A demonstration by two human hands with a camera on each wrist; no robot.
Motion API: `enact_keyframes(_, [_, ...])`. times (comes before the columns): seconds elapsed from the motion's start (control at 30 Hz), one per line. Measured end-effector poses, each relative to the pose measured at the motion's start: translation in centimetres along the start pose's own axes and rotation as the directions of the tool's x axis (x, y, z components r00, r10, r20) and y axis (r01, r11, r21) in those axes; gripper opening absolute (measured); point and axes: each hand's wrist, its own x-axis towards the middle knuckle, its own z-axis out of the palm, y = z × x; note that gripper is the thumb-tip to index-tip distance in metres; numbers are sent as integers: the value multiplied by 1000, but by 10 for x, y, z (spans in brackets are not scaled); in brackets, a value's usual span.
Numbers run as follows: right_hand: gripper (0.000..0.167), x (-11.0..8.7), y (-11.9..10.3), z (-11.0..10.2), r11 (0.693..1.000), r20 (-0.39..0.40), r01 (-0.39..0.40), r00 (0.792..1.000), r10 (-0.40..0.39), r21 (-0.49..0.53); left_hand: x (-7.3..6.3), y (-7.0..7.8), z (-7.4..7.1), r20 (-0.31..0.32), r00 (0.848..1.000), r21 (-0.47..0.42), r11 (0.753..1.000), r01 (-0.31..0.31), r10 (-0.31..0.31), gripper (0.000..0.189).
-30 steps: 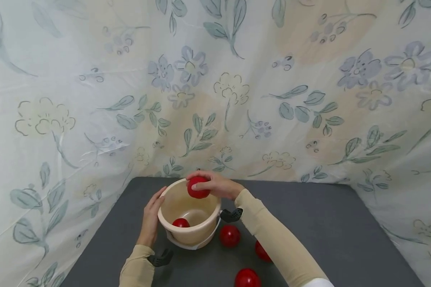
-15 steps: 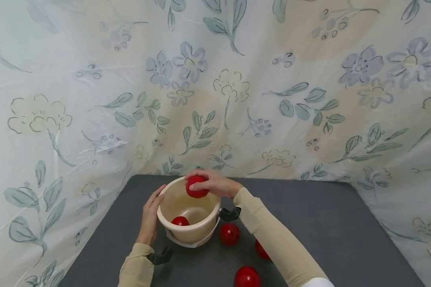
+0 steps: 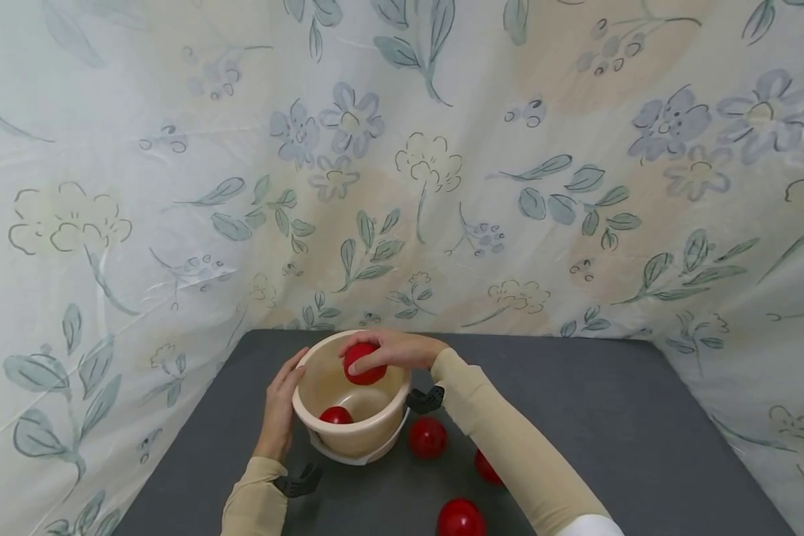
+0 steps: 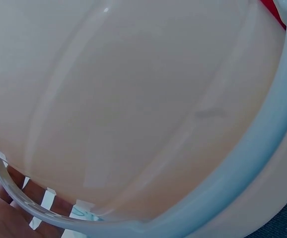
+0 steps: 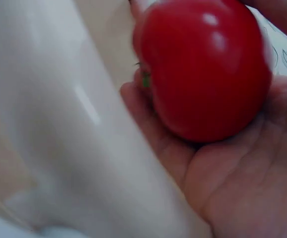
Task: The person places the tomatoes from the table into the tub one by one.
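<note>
In the head view my right hand (image 3: 391, 351) grips a red tomato (image 3: 362, 365) inside the mouth of a cream-coloured bucket (image 3: 358, 439). The right wrist view shows this tomato (image 5: 208, 74) against the palm, its green stem end facing the fingers, beside the pale bucket rim (image 5: 99, 124). My left hand (image 3: 283, 402) lies along the bucket's left side, fingers extended, tips at the rim. Its fingers (image 4: 32, 193) show beyond the bucket rim (image 4: 252, 134) in the left wrist view. Another tomato (image 3: 337, 415) lies on the bucket's floor, partly hidden by the near wall.
Right of the bucket, a tomato (image 3: 428, 438) sits on the dark grey table (image 3: 576, 417). A second tomato (image 3: 487, 469) is partly behind the right sleeve, and a third tomato (image 3: 461, 519) lies nearer the front. A floral cloth (image 3: 429, 186) hangs behind the table.
My right hand has lowered slightly with the tomato, from above the bucket's far rim into its mouth. The left hand and the bucket stay in place.
</note>
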Motion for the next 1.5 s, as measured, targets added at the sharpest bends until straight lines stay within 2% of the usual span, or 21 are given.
enact_keyframes(0.23, [52,2,-3,3,998,74,-47,996,50,-41,1,-1,0,6,1000,-13,1000,0,0,48])
enact_keyframes(0.6, [47,6,-5,3,997,116,-58,991,64,-60,0,-2,-2,11,1000,-18,1000,-8,8,48])
enact_keyframes(0.9, [52,8,-8,4,991,141,-70,986,86,-110,1,-2,-2,6,1000,-12,1000,-6,7,47])
enact_keyframes(1.07, [58,7,-7,4,995,148,-43,987,56,-91,1,-2,-2,4,1000,-13,1000,3,-3,47])
enact_keyframes(1.27, [48,7,-4,3,1000,169,-11,986,13,-13,1,-1,-1,-1,1000,-19,1000,1,-1,47])
enact_keyframes(1.5, [51,6,-2,1,999,156,-20,988,24,-27,1,0,-1,2,1000,-25,1000,10,-10,46])
